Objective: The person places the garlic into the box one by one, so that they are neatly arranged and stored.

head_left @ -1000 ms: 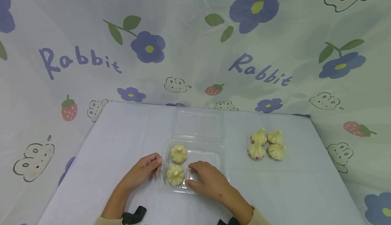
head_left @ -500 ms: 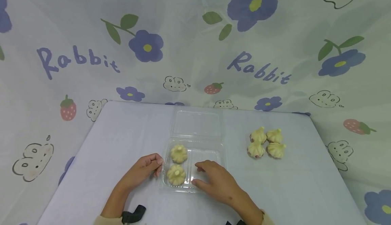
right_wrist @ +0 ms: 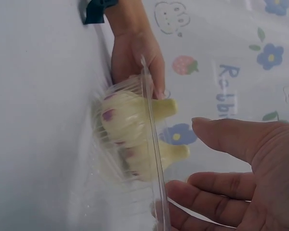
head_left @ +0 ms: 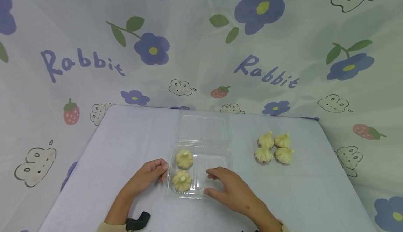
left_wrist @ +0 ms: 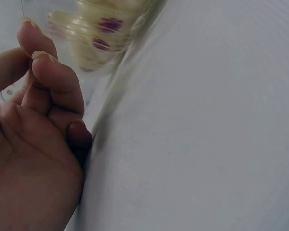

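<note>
Rabbit-printed cloth [head_left: 189, 43] is hanging behind the white table [head_left: 132, 130], where I am watching a clear box [head_left: 214, 162] with its lid [head_left: 203, 127] lying open on the far side. Over its near right part, the right hand [head_left: 234, 191] is hovering with thumb and fingers spread, holding nothing. Beside its left wall the left hand [head_left: 150, 174] is resting, fingers loosely curled; I cannot tell whether they are pinching the rim. As I am judging it, fingers catching that thin rim could be sliding the box, tipping the far bulb [head_left: 184, 159] and near bulb [head_left: 182, 182] in the left compartment. Both are pointing stem-up, long axes running roughly upright. Four loose bulbs [head_left: 281, 154] are sitting right of the box, their visible stems pointing far or far-right.
</note>
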The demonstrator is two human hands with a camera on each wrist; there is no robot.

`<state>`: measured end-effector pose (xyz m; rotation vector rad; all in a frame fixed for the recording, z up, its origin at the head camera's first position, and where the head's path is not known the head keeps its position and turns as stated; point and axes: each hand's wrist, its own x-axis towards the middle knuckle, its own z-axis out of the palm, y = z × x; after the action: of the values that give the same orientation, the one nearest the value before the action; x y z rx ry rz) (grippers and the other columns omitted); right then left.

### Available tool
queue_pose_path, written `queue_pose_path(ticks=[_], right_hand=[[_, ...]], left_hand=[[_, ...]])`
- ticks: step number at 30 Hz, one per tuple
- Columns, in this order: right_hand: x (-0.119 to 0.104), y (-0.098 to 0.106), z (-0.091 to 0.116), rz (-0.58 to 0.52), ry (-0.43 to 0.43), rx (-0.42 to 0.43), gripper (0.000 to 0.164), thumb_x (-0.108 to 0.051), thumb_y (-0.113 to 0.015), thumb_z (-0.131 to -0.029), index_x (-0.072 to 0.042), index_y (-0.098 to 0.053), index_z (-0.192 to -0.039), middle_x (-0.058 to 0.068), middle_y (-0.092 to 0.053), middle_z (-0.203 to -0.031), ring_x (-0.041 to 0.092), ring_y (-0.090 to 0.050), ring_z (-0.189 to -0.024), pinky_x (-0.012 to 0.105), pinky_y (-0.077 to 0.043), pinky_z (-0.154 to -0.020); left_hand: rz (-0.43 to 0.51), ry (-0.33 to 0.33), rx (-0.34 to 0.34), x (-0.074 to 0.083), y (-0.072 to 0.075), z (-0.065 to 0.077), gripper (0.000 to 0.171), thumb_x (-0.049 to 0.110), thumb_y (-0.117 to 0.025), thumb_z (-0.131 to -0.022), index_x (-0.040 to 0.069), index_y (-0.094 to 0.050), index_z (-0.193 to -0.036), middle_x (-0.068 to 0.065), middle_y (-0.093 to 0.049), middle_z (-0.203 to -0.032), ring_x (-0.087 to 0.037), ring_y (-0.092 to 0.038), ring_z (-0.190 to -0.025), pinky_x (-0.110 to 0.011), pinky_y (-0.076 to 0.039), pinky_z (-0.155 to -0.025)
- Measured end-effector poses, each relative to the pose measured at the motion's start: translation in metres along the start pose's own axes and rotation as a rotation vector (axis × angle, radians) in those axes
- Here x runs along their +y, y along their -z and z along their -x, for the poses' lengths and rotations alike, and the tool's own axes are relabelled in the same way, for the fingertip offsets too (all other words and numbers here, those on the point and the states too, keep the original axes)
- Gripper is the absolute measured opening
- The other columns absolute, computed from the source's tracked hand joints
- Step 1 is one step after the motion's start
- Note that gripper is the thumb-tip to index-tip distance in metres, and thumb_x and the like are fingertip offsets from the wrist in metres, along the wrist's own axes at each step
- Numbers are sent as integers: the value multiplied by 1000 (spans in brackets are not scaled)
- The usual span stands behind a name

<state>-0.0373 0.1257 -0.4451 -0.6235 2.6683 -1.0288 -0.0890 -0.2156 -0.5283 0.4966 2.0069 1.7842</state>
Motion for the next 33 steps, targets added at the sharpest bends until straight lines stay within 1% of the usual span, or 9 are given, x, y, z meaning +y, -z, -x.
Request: queue_pose_path(ticks=[3, 8, 13, 16, 21, 23, 25, 29, 33], right_hand=[[0, 4, 3, 1, 1, 8, 54, -42, -78, -95, -10, -65, -137, -3, -70, -123, 14, -65, -112, 43, -55, -94], [2, 9, 9, 9, -14, 36, 53, -42, -78, -95, -13, -64, -137, -7, -69, -125, 12, -64, -114, 44, -54, -95], [6, 13, 16, 9, -14, 72, 51, -44, -77, -96, -16, -64, -138, -8, -69, -125, 10, -64, -115, 43, -54, -96], [9, 17, 22, 7, -2, 92, 50, -45, -76, -96, -20, -63, -138, -14, -67, -125, 9, -63, -115, 42, -54, -96], [19, 24, 30, 1, 57, 141, 47, -44, -77, -96, -26, -62, -137, -24, -62, -125, 6, -63, -116, 38, -55, -96], [24, 28, 33, 2, 83, 164, 46, -41, -78, -96, -27, -62, -137, -24, -62, -126, 7, -63, -116, 37, -55, -96], [28, 32, 36, 9, 98, 184, 46, -37, -80, -95, -27, -62, -137, -22, -62, -126, 8, -64, -116, 37, -55, -95], [35, 43, 41, 36, 76, 217, 48, -29, -83, -93, -28, -62, -136, -21, -63, -125, 7, -64, -117, 38, -56, -95], [41, 54, 47, 72, 37, 260, 49, -26, -85, -91, -26, -64, -136, -18, -66, -124, 9, -65, -115, 38, -56, -94]], left_hand=[[-3, 4, 3, 1, 0, 1, 29, 21, -49, -113, -2, -59, -97, -10, -57, -76, -27, -50, -68, -32, -45, -64], [1, 3, -1, 2, 0, 1, 29, 20, -50, -113, -3, -59, -97, -17, -56, -76, -30, -50, -69, -33, -45, -64], [1, -11, -2, 2, 0, 0, 28, 19, -50, -113, -3, -58, -98, -12, -56, -76, -29, -50, -69, -33, -45, -64], [0, -16, 0, 2, 0, 0, 27, 18, -50, -113, -3, -58, -98, -7, -56, -77, -28, -50, -68, -34, -45, -63], [-20, 3, 18, 3, 1, 1, 28, 19, -51, -112, -3, -57, -97, -2, -52, -73, -17, -46, -64, -34, -41, -59], [-25, 19, 29, 4, 0, 1, 28, 20, -52, -112, -3, -57, -97, 0, -50, -72, -11, -44, -64, -32, -40, -57], [-26, 32, 36, 4, 0, 1, 28, 21, -52, -112, -3, -58, -98, 1, -49, -71, -9, -43, -62, -29, -38, -54], [-19, 48, 44, 3, 0, 1, 27, 22, -53, -111, -2, -59, -99, 3, -47, -69, -6, -40, -60, -24, -35, -51], [-25, 22, 35, 3, 1, 2, 25, 18, -53, -111, -4, -59, -101, 4, -44, -68, -5, -38, -59, -28, -31, -47]])
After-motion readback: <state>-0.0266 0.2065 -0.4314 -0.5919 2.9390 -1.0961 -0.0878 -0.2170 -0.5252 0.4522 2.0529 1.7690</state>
